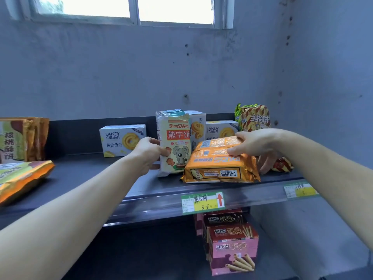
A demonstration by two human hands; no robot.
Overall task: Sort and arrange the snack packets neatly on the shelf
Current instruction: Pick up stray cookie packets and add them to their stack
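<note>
1. On the upper shelf (101, 178), R of centre: snack pkts & cookie boxes (121, 140) bunched up; more pkts (18, 138) at far L end.
2. On the level below: pink egg-roll boxes (234, 251), stacked.
3. Orange pkt (220, 164): flat at front edge, print upside down, touching white bear-biscuit pkt (175, 146) on its L.
4. White bear-biscuit pkt: upright, in front of cookie boxes.
5. R hand (254, 146): arm extended, thumb on top of orange pkt, fingers curled round its R end.
6. L hand (149, 154): arm extended, pinching white bear-biscuit pkt's L edge.
</note>
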